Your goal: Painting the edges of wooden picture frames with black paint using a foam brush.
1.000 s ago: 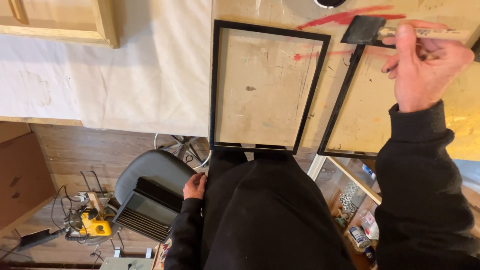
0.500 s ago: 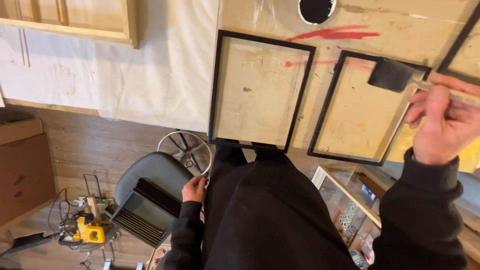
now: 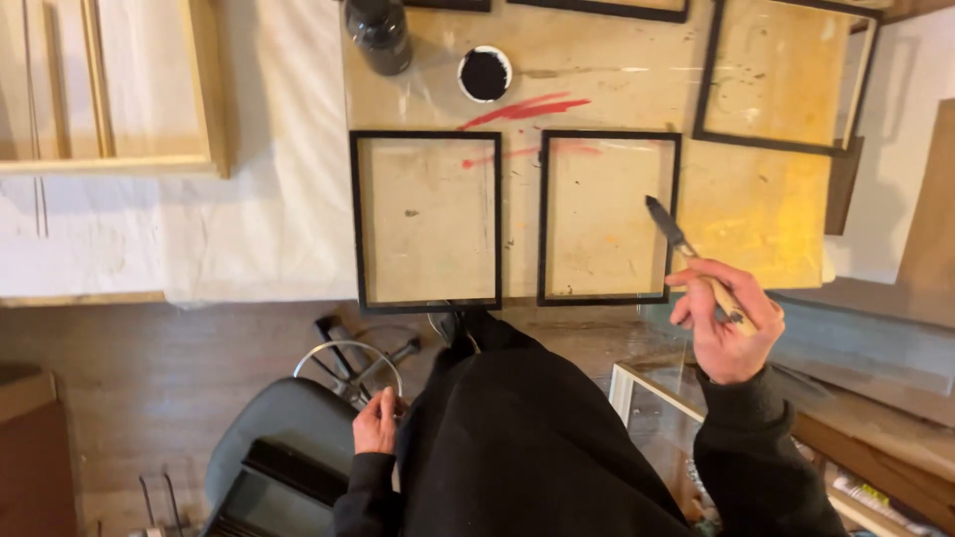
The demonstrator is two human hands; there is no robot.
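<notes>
My right hand (image 3: 726, 320) grips a foam brush (image 3: 668, 228) by its wooden handle, its dark tip hovering over the right edge of a black picture frame (image 3: 609, 296). A second black frame (image 3: 426, 304) lies just left of it on the worn plywood tabletop (image 3: 766, 204). My left hand (image 3: 376, 422) hangs low by my hip, resting at the edge of a grey chair (image 3: 269, 438), fingers loosely curled and holding nothing I can see. A small round cup of black paint (image 3: 484, 74) sits behind the frames.
A dark bottle (image 3: 379, 34) stands left of the paint cup. Another black frame (image 3: 781, 144) lies at the far right of the table, more at the back edge. A white drop cloth (image 3: 269, 179) covers the left side, bearing a pale wooden frame (image 3: 204, 109). Shelving (image 3: 856, 477) stands lower right.
The view has shifted, showing more of the table's far side. My right hand with the brush has come down from the back of the table to beside the nearer right frame.
</notes>
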